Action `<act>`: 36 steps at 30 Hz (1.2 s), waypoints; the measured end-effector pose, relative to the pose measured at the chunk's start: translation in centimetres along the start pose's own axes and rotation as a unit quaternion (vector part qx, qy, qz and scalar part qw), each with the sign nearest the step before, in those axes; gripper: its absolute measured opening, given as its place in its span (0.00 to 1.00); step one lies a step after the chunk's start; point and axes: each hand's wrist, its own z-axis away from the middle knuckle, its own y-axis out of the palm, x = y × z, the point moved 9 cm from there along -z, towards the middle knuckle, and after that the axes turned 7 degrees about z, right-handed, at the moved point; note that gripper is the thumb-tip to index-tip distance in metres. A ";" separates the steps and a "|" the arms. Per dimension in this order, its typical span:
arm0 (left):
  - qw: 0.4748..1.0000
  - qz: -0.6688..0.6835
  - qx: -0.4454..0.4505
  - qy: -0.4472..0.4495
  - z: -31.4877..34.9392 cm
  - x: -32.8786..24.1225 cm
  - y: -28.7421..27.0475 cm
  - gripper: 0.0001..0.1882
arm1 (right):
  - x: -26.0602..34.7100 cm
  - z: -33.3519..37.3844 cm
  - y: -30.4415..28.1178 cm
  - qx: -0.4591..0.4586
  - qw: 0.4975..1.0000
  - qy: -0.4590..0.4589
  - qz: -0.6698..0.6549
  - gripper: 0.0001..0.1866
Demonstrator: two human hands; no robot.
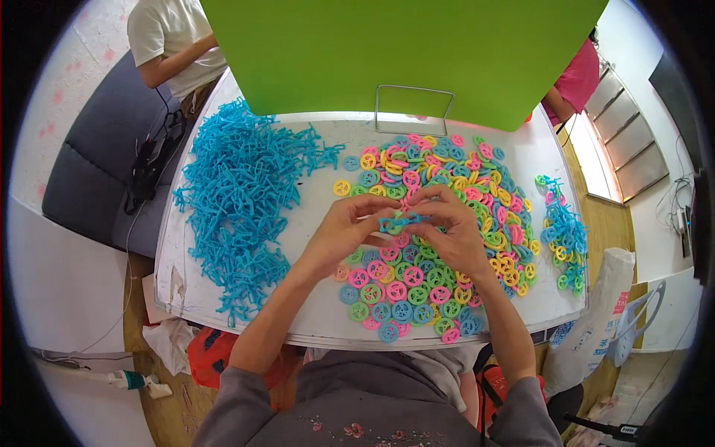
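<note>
My left hand [339,232] and my right hand [456,237] meet over the middle of the table, fingertips pinched from both sides on a small blue plastic frame [399,221]. A bit of green shows at the frame, perhaps a wheel; fingers partly cover it. Beneath and around my hands spreads a heap of small spoked plastic wheels [413,276] in pink, yellow, green and blue. To the left lies a large pile of thin blue plastic frames [238,179]. A smaller heap of blue frames with coloured wheels [566,235] sits at the right edge.
A green panel [402,56] stands across the table's far side, with a wire stand [414,110] before it. People sit beyond at far left [175,45] and far right [577,82]. A white sack [596,320] and blue plastic stool [637,320] are at right.
</note>
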 end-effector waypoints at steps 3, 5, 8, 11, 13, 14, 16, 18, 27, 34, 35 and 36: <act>0.947 -0.316 -0.003 0.051 -0.2 -0.3 -2.6 0.11 | 0.4 -0.2 -0.8 -0.032 0.998 -0.024 0.040 0.12; 0.892 -0.447 0.007 0.063 1.1 -0.6 -2.8 0.11 | 0.8 -0.2 -1.4 -0.057 0.996 -0.038 0.051 0.12; 0.824 -0.564 0.000 0.045 1.4 0.5 -3.2 0.15 | -0.4 0.0 -1.4 -0.052 0.992 0.074 0.083 0.11; 0.830 -0.555 -0.003 0.058 1.2 0.3 -3.3 0.12 | -0.4 0.1 -1.2 -0.059 0.985 0.065 0.148 0.11; 0.910 -0.403 -0.094 0.026 0.6 -1.0 -4.6 0.09 | 0.3 0.1 -1.4 -0.076 0.987 0.012 0.139 0.11; 0.910 -0.403 -0.095 0.026 0.6 -1.3 -4.3 0.09 | 0.3 0.1 -1.3 -0.076 0.988 0.011 0.138 0.11; 0.974 -0.076 -0.116 0.181 1.2 -4.0 -4.1 0.06 | 1.0 0.0 -1.3 -0.096 0.983 -0.015 0.155 0.11; 0.976 -0.047 -0.091 0.190 1.3 -4.2 -3.0 0.08 | 0.7 0.0 -1.2 -0.095 0.986 -0.004 0.134 0.11; 0.989 0.017 -0.077 0.125 0.5 -2.0 -2.3 0.07 | -1.1 0.4 -0.9 -0.081 0.989 0.079 0.096 0.11; 0.986 0.072 -0.051 0.142 0.2 -1.3 -1.9 0.06 | -0.9 0.4 0.0 -0.057 0.989 0.097 0.100 0.10; 0.985 0.072 -0.056 0.148 0.2 -1.3 -1.8 0.06 | -1.0 0.4 0.1 -0.057 0.989 0.097 0.100 0.10; 0.985 0.072 -0.056 0.148 0.2 -1.1 -1.8 0.06 | -1.4 0.4 0.2 -0.070 0.992 0.098 0.049 0.08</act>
